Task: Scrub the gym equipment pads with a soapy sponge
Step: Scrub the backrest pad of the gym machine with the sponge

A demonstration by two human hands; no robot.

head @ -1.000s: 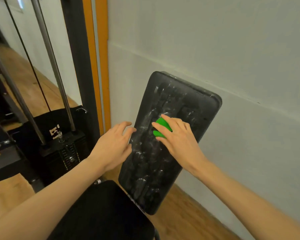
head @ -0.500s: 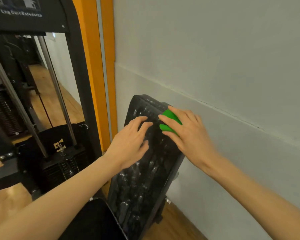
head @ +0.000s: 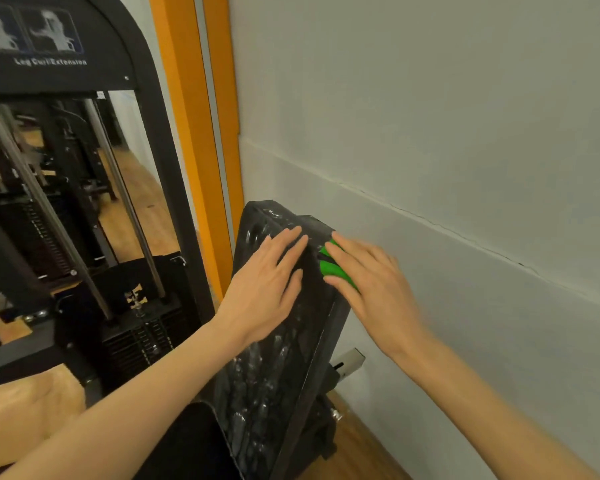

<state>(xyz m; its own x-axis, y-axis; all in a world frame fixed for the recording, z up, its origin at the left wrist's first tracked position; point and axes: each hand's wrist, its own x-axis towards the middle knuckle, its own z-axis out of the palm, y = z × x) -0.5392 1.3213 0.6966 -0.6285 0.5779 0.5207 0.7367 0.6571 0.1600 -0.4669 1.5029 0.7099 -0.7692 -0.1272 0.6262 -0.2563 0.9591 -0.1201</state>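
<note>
Since the earlier frames, both hands have climbed the back pad [head: 274, 368] from its middle to its top end, and the view has swung so the pad's right side edge now faces the camera.

Wall [head: 447, 133]: fills the right half of the scene, close behind the pad. Machine frame [head: 66, 81] with weight stack [head: 142, 337]: left, not involved in this step.

Back pad: black, upright, tilted back toward the wall. Long axis runs from near-low (bottom centre) to far-high (top corner between the hands). Front face shows streaks of foam over its lower and middle stretch, so I judge that part already scrubbed. Seat pad [head: 194, 441] below, near edge of frame; no foam visible on the part in view.

Left hand [head: 271, 289]: open, fingers spread, palm flat on the pad's front face near the top. It grips nothing; reads as bracing the pad.

Right hand [head: 368, 278]: wrapped over the green sponge [head: 333, 268], pressing it against the pad's right side edge, just below the top corner. Sponge mostly covered by fingers; only a green patch shows between them.

Key relation: the sponge sits at the far-high end of the long axis, on the right edge, with the right hand alone on that side. Unscrubbed edge lies below it, toward the camera. Judgement: the next stroke should draw the sponge down and nearer along that edge while the left hand steadies the face.
</note>
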